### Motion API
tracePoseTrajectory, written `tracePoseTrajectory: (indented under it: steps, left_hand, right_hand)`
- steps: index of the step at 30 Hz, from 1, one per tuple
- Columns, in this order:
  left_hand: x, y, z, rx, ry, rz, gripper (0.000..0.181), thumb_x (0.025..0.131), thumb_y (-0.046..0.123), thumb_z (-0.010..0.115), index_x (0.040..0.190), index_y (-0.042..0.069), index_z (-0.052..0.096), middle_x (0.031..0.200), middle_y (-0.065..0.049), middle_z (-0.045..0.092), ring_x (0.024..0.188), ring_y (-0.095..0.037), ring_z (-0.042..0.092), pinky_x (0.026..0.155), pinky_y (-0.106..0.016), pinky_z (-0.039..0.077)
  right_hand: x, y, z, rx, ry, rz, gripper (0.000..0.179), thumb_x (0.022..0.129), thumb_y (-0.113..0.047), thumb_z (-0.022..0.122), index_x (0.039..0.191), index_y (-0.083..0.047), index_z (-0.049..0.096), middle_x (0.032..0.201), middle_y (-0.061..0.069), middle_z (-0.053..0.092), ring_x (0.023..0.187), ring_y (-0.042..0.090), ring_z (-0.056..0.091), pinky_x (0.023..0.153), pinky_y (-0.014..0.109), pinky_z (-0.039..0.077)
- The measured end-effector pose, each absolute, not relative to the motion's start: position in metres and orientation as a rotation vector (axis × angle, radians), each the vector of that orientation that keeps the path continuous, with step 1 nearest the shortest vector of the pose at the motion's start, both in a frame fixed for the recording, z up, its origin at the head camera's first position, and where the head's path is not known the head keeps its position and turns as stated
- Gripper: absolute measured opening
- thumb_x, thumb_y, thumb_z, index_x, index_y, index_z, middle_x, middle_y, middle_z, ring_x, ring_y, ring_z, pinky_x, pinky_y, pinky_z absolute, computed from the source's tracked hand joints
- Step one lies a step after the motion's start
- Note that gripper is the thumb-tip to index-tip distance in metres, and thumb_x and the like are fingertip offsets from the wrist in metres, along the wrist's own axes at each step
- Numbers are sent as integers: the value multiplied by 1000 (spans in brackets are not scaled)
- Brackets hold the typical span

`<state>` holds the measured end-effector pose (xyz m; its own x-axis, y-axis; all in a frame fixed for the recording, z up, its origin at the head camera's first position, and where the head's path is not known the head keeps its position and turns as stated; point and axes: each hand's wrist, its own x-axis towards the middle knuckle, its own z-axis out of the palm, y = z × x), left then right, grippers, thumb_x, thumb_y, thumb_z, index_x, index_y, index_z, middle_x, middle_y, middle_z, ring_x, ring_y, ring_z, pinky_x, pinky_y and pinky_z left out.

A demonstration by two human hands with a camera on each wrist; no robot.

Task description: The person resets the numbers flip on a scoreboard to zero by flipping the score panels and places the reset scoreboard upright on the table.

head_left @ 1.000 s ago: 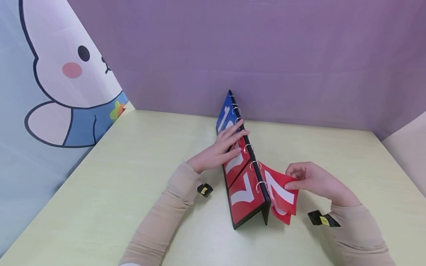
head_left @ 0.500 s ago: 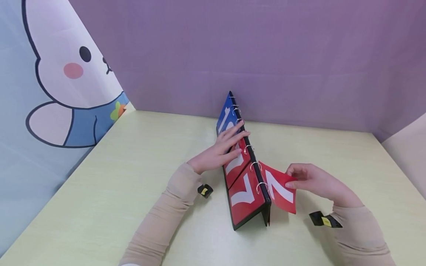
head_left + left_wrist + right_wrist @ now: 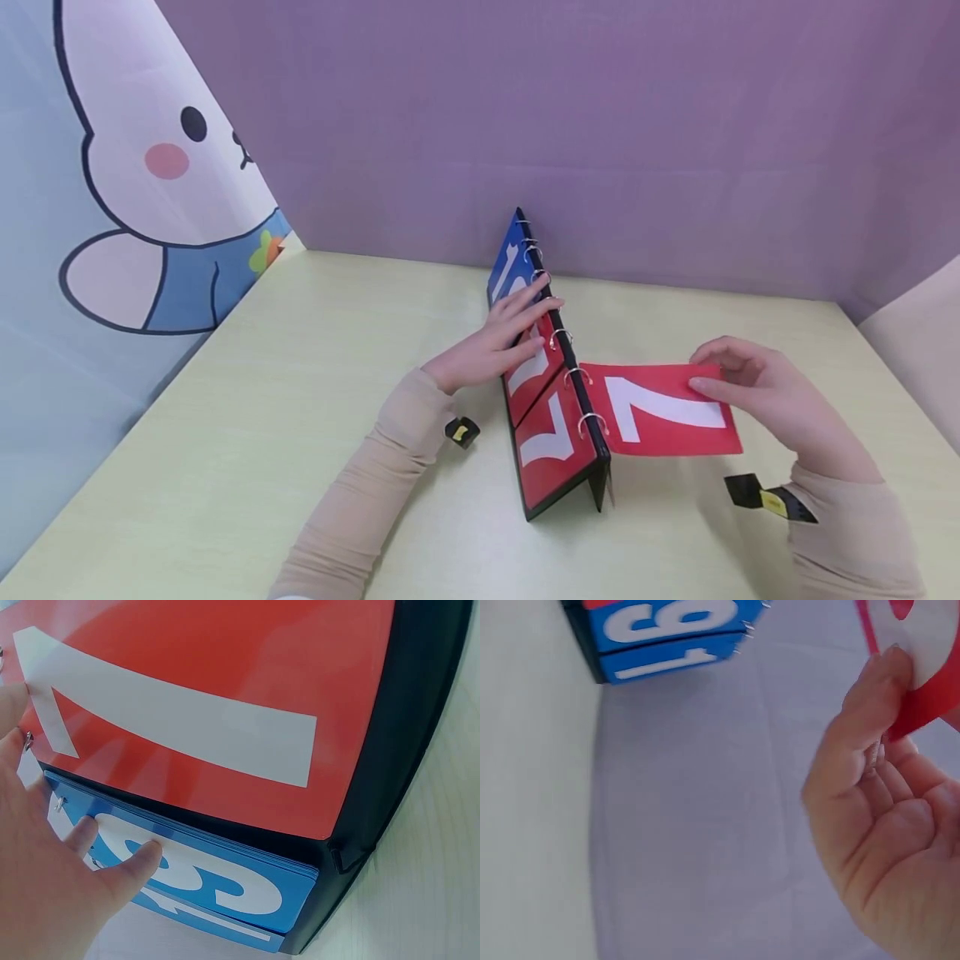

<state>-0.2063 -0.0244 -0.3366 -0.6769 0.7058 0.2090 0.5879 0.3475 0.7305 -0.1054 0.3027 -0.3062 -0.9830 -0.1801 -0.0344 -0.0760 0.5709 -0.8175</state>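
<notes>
Red card point(image 3: 663, 412) marked 7 stretches right from a ringed flip scoreboard point(image 3: 555, 421) on the surface point(image 3: 360, 358). The right hand point(image 3: 776, 400) pinches the card's far right corner; the left hand point(image 3: 491, 346), fingers spread, rests on the scoreboard.

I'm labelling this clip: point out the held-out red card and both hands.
Held-out red card point(image 3: 663, 407): head view, its white 7.
Right hand point(image 3: 771, 398): head view, near thumb base.
Left hand point(image 3: 486, 344): head view, back of hand.
</notes>
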Motion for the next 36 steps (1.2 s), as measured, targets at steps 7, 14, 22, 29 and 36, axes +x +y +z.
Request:
tracePoseTrajectory:
  steps: [7,14,22,29,36]
  left_hand:
    - [-206,-24,-337,1190,2464,1233,55,98,27,49,149,25,28,159,13,-3,145,-20,0,111,-59,23]
    - [-206,-24,-336,1184,2468,1228,55,98,27,48,149,25,28,159,12,-4,145,-20,-1,111,-59,23]
    - [-205,-24,-337,1186,2466,1228,56,97,27,49,149,25,28,159,12,-4,145,-20,-1,111,-59,23]
    - [-204,-25,-338,1184,2460,1236,56,97,27,49,149,25,27,159,13,-5,145,-20,-2,111,-59,24]
    - [-206,-25,-341,1196,2449,1242,56,97,29,48,149,26,27,158,16,-5,145,-18,-2,111,-59,23]
  right_hand:
    - [-91,320,-296,-435,2688,-1512,40,93,0,53,128,-19,49,110,-14,61,86,6,65,66,22,54]
    - [-85,314,-293,-805,2022,-2270,48,96,12,24,138,-2,41,118,7,60,93,16,61,66,22,55]
    - [-75,292,-282,-1304,1625,-2388,48,95,11,25,143,13,21,138,22,44,106,28,58,81,30,55]
    - [-54,257,-278,-1026,2218,-2393,72,81,29,40,146,4,23,128,14,48,109,18,56,78,22,55]
    - [-42,219,-283,-1075,2635,-2132,75,82,13,62,145,2,22,133,8,47,121,14,49,75,16,54]
